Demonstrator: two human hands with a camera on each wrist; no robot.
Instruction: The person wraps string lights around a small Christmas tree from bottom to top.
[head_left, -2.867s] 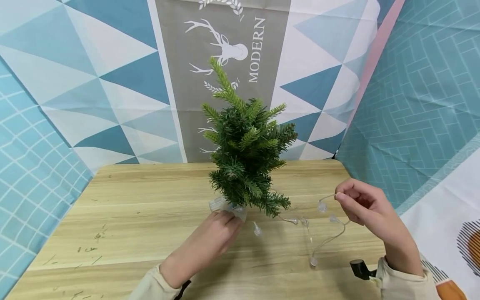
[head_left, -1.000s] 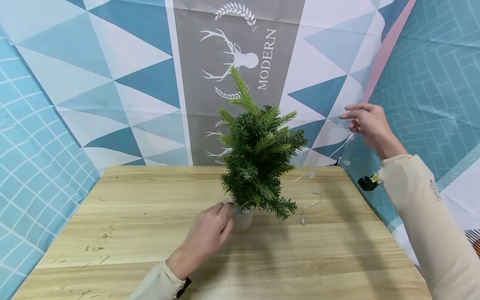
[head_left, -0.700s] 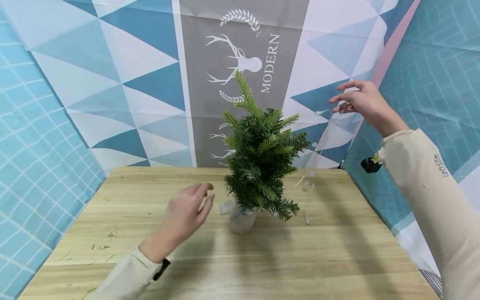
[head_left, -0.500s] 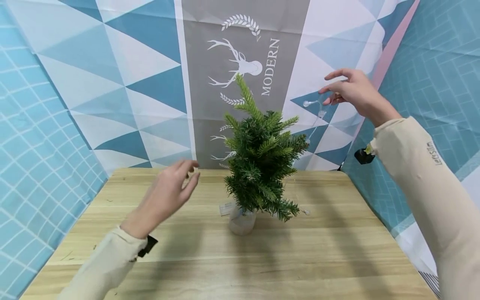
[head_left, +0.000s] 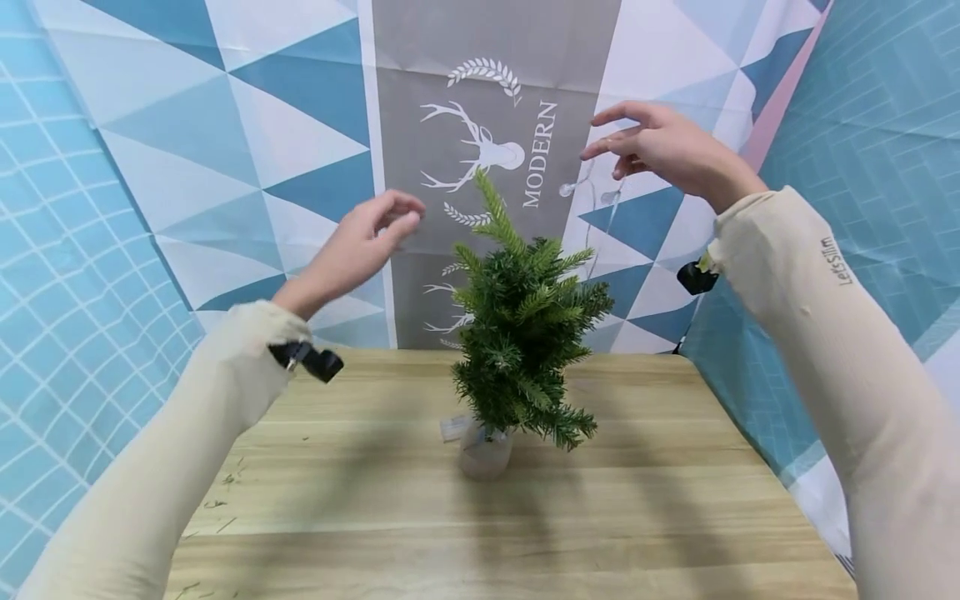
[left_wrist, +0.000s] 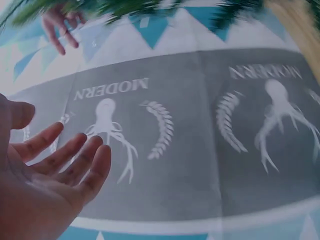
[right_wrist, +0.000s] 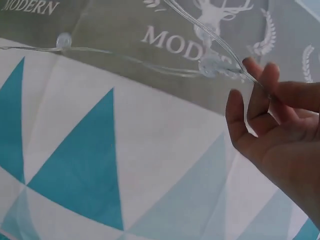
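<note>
A small artificial Christmas tree [head_left: 521,333] stands on a pale round base [head_left: 485,457] on the table. Raised to the right of the treetop, my right hand [head_left: 666,152] pinches the wire of a clear string of fairy lights [head_left: 566,190]. The right wrist view shows that wire between thumb and fingers of the right hand [right_wrist: 285,117], with clear bulbs [right_wrist: 207,66] along it. To the tree's left my left hand [head_left: 358,246] is lifted and holds nothing. Its fingers are loosely bent, palm showing, in the left wrist view [left_wrist: 55,185].
A small clear box-like piece [head_left: 453,427] lies against the base's left side. Green needle scraps [head_left: 216,503] are scattered on the wooden table [head_left: 360,533] at left. A patterned cloth [head_left: 300,142] hangs close behind the table.
My left hand has left the tree's base and risen beside the treetop. My right hand has lifted the fairy lights off the table and carried them up and leftward toward the tree.
</note>
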